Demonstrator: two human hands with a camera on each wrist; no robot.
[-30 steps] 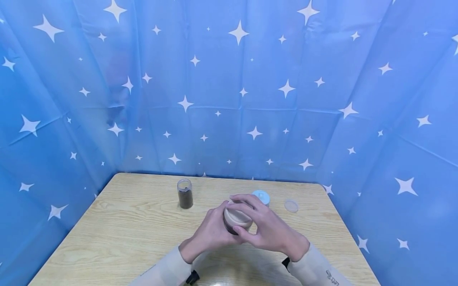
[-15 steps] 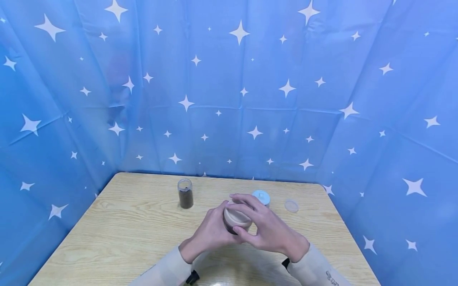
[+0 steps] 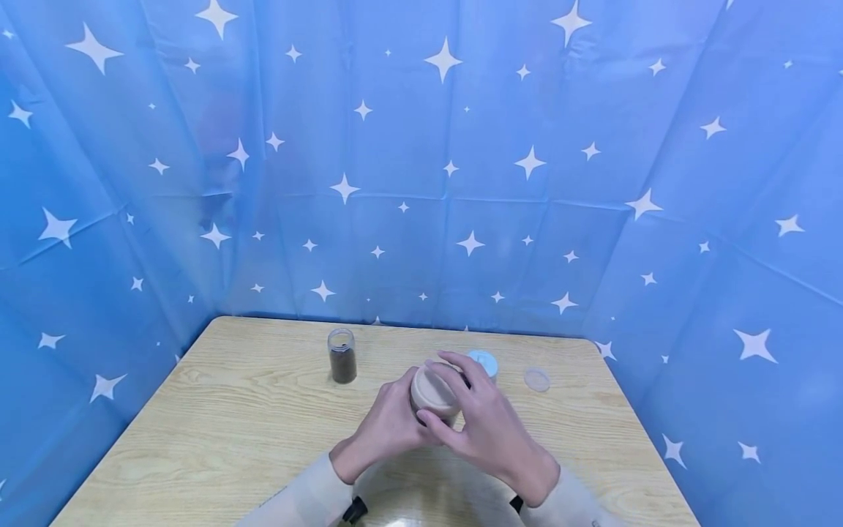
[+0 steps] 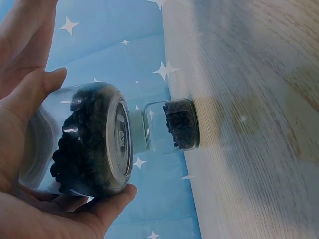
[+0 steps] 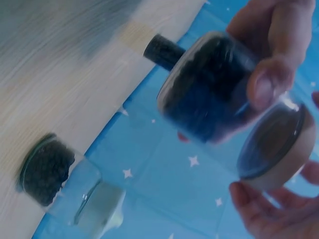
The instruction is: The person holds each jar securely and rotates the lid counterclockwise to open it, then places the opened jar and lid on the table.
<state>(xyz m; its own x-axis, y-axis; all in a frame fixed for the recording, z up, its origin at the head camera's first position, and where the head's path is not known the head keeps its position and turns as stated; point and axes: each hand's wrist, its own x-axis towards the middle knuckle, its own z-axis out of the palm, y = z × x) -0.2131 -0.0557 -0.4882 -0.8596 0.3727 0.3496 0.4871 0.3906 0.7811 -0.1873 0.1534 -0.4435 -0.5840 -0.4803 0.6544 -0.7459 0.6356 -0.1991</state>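
Above the table, my left hand grips a clear glass jar partly filled with dark, bean-like pieces. Its thumb and fingers wrap the side of the jar, which is tipped in the head view. A round beige lid sits at the jar's mouth. My right hand holds this lid by its edge, thumb on the near side and fingers over the far side. The right wrist view shows the lid's beige rim between the fingertips, at the mouth of the jar.
Behind the hands stands a smaller jar of dark pieces with a light blue lid. A tall uncovered jar with dark contents is at the back left. A clear round disc lies on the wooden table to the right.
My right hand has turned on the lid and its wrist has shifted left. More of the lid's top shows between its fingers. The left hand stays nearly still around the jar.
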